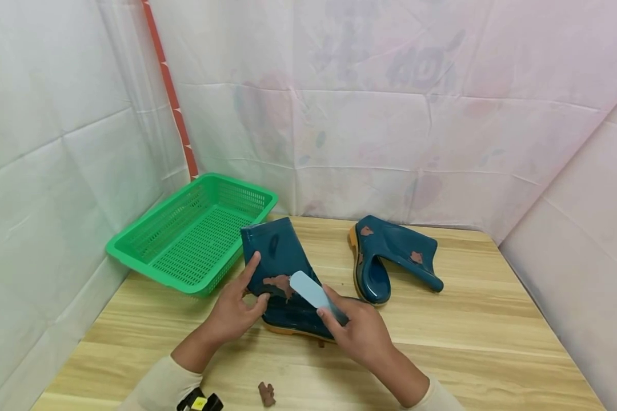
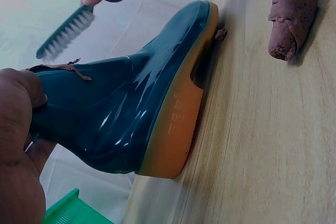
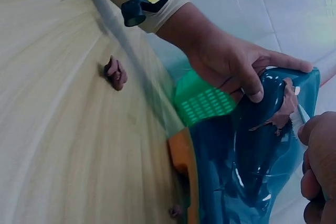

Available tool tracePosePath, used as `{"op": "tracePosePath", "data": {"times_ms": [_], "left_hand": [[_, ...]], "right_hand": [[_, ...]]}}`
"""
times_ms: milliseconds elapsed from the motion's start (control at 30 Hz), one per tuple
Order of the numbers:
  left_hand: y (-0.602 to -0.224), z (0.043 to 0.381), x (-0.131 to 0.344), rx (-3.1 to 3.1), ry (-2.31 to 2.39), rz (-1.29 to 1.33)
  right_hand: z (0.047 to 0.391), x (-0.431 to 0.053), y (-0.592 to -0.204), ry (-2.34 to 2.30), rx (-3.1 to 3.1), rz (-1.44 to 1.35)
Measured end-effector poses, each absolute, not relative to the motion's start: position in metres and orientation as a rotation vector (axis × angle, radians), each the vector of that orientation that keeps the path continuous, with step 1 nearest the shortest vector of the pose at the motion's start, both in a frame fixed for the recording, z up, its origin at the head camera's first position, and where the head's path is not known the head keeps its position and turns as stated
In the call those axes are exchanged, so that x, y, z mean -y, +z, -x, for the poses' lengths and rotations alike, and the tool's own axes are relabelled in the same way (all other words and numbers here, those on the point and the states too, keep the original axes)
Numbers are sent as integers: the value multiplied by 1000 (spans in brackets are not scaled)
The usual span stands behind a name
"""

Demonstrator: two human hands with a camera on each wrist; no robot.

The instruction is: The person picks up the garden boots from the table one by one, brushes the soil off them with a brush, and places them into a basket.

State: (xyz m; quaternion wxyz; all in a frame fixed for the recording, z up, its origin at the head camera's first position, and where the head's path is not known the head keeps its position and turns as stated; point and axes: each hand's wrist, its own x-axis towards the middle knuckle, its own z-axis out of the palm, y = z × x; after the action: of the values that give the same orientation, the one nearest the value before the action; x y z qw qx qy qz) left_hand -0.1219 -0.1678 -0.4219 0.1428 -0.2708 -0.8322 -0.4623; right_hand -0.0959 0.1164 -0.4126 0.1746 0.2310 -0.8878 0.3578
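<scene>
Brushing appears unfinished, left hand (image 1: 236, 311) gripping one smeared boot (image 1: 283, 248), right hand (image 1: 362, 331) the brush (image 1: 310, 289), another smeared boot (image 1: 391, 244) near the far edge of the desk (image 1: 473, 331).

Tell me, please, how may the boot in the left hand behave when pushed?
The boot may flex at its shaft, which looks rubbery. Its glossy surface could be slippery. Pushed high, it might tip, because the shaft rises well above the orange sole.

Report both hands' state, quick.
Left hand: holding the nearer boot by its shaft.
Right hand: holding the brush.
</scene>
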Motion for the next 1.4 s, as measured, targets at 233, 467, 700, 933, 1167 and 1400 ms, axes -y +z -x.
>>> {"op": "tracePosePath", "data": {"times_ms": [233,467,700,933,1167,1400], "left_hand": [[-421,121,167,2389,-1325,771],[-422,121,167,2373,-1370,781],[-423,121,166,2375,-1337,768],[-423,120,166,2422,-1327,727],[-421,119,167,2404,-1363,735],[-422,119,167,2387,-1400,766]], "right_hand": [[100,-108,-401,1038,2413,-680],[96,-104,-406,997,2516,-696],[93,-116,-414,998,2554,-675],[94,-114,-408,1075,2466,-656],[99,-100,-398,1013,2459,-702],[94,-105,-405,998,2542,-697]]}}
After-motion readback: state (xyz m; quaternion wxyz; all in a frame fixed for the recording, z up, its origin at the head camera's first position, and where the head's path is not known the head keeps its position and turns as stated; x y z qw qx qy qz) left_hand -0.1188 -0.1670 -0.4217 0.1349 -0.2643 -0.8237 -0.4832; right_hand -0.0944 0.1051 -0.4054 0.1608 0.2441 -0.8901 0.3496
